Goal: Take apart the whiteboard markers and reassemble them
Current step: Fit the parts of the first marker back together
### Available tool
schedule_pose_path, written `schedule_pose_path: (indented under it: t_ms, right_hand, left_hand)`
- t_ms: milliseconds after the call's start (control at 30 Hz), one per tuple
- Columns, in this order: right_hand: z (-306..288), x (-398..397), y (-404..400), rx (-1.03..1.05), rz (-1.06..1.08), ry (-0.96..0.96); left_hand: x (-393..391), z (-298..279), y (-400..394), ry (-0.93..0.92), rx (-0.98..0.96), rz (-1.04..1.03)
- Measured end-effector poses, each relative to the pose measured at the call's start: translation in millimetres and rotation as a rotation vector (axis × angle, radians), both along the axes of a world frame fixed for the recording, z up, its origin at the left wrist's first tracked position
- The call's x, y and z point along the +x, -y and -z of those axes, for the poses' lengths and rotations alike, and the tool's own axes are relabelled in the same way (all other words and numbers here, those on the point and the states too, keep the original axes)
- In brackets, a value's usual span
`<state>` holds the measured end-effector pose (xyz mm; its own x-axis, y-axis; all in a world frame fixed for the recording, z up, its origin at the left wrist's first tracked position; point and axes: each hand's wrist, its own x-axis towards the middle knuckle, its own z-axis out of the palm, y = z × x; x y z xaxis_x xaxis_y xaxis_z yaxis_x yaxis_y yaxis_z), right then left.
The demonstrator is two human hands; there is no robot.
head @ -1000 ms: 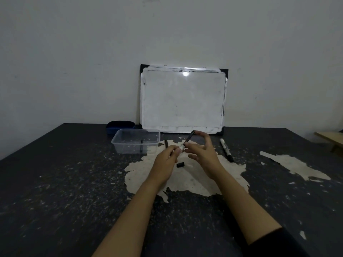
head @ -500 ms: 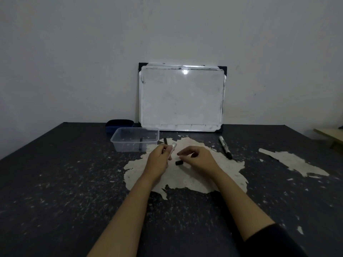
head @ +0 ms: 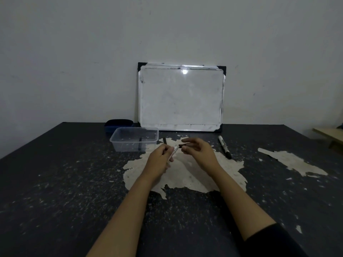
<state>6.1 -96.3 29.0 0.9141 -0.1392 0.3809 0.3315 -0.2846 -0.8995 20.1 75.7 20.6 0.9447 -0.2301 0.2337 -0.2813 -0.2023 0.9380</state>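
My left hand (head: pixel 160 159) grips a white marker barrel (head: pixel 174 152), tilted with its open end up and to the right. My right hand (head: pixel 199 152) pinches a small black marker piece (head: pixel 181 145) just off that end; I cannot tell whether they touch. Both hands hover over the pale bare patch (head: pixel 185 175) of the dark table. A thin black stick (head: pixel 164 140) lies on the table behind my left hand. A whole black-and-white marker (head: pixel 224 146) lies to the right of my right hand.
A clear plastic container (head: pixel 118 140) with a dark thin part inside stands to the left of my hands. A whiteboard (head: pixel 181 97) leans on the wall at the back, with a dark blue box (head: pixel 118 123) beside it. A wooden edge (head: pixel 328 133) shows far right.
My right hand went down to the small black piece on the table, picked it up and raised it to the barrel's end. My left hand kept hold of the barrel.
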Motion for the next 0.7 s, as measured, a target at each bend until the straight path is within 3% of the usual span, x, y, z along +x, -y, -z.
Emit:
schedule_pose_path:
  t_ms: [167, 500, 700]
  right_hand:
    - [-3, -1, 4, 0.082, -0.049, 0.010]
    - [-8, -7, 8, -0.054, -0.160, -0.012]
    - [-13, -9, 9, 0.011, -0.169, -0.020]
  left_hand:
    - [0, 1, 0, 0.022, 0.025, 0.023]
    - [1, -3, -3, 0.007, 0.142, 0.075]
    - [-1, -8, -6, -0.109, -0.008, 0.194]
